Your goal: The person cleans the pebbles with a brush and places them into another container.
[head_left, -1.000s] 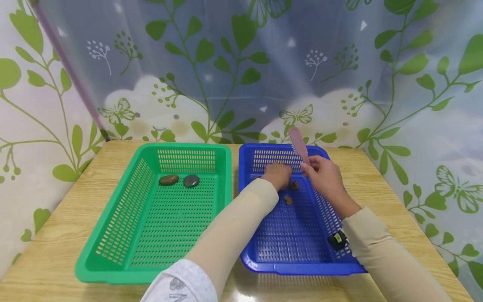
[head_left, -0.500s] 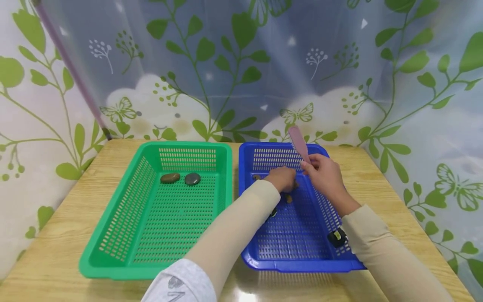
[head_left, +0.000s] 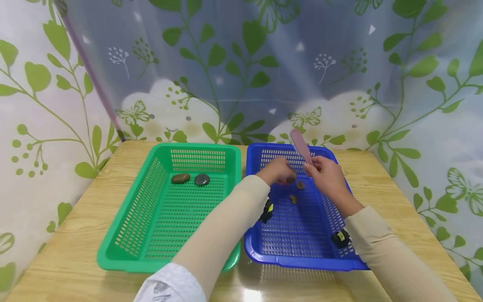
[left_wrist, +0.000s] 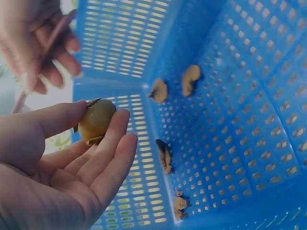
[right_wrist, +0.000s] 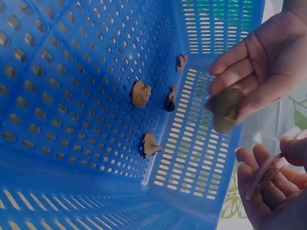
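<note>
My left hand [head_left: 278,171] pinches a small round olive-brown thing [left_wrist: 97,120] between thumb and fingers; thin brown flaps at its ends make it look like a nut or small fruit. It is above the far part of the blue basket [head_left: 313,262]. My right hand [head_left: 328,176] grips a pink comb [head_left: 300,147] by one end, the other end pointing up and away, over the basket's right side. Several brown, shrivelled pieces [left_wrist: 191,80] lie on the basket floor, one with a dark end [right_wrist: 170,101].
A green basket [head_left: 170,265] stands left of the blue one on the wooden table [head_left: 381,184]. Inside it, at the far end, lie a brown stone [head_left: 180,178] and a dark grey stone [head_left: 201,180]. A patterned curtain [head_left: 234,75] hangs behind the table.
My left hand has come up from among the brown pieces with the round thing and shifted slightly left. My right hand still holds the comb, hardly moved. The head view has turned a little.
</note>
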